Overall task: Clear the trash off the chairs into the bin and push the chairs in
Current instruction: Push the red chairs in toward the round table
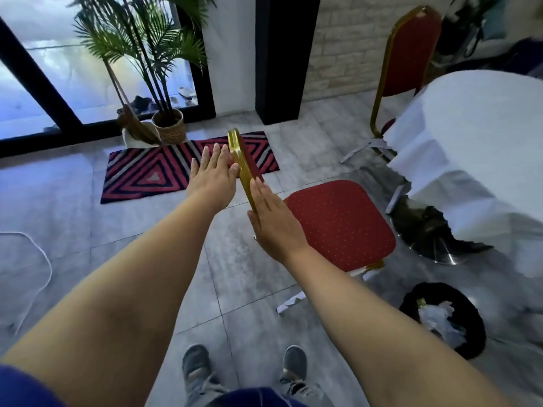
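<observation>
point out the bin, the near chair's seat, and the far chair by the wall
bin (411, 301): head view, lower right, on its dark rim.
near chair's seat (338, 224): head view, centre right, middle of the red cushion.
far chair (411, 51): head view, upper right, on its red backrest.

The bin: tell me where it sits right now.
In the head view, the bin stands on the floor at lower right, trash inside, just below the white-clothed table and beside the near chair.

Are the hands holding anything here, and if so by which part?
Nothing is gripped. Both hands, left and right, lie flat and open against the gold-framed backrest of the red chair, fingers extended rather than wrapped.
</observation>
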The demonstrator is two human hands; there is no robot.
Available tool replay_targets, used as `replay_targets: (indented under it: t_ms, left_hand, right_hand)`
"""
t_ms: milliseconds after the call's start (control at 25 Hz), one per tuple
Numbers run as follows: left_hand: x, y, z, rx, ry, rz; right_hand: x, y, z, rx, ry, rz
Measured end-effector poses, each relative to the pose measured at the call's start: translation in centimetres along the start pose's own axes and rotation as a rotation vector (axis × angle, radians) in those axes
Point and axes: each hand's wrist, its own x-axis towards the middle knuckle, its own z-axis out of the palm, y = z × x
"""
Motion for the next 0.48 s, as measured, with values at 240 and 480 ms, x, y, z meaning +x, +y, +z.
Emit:
replay_targets:
  t_ms: [240,480]
  left_hand:
    - [4.6,-1.7,-0.4,-0.113,-0.083,0.23]
    - [7.1,-2.1,-0.1,-0.231,-0.123,0.368]
  right_hand:
    - [2.8,-1.6,2.0,-0.082,0.165,0.145]
    - [3.4,-2.0,2.9,-0.199,0.275,0.225]
